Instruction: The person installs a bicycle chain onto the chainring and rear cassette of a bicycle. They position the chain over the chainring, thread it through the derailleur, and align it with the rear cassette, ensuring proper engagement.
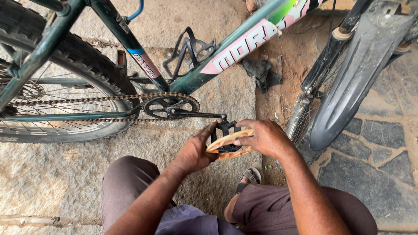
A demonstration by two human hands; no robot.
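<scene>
Both forearms reach forward from the bent knees and meet at the pedal [225, 130] of a bicycle standing side-on in front of the person. The left hand [193, 150] comes up from the lower left with the wrist bent slightly back; its thumb rises along the near left edge of the pedal and the fingers curl under it, so the hand is closed around the pedal's left side. The right hand [265, 138] comes in from the lower right, knuckles up, with the fingers laid flat and pointing left across the top of the pedal. Between them the two hands pinch a pale orange, flattened strip [229, 140], what it is made of cannot be told, against the black pedal.

The strip's long axis runs left to right and tilts a little upward toward the right, its left end by the left thumb and its right end under the right fingers. The pedal sits at the outer end of the crank arm [201, 115], which lies almost level and points right from the chainring [169, 105]. The chain [87, 99] runs left from there toward the rear wheel [74, 65]. To the right stands the front wheel [305, 113] with its dark mudguard [352, 78], on stone floor [52, 174].
</scene>
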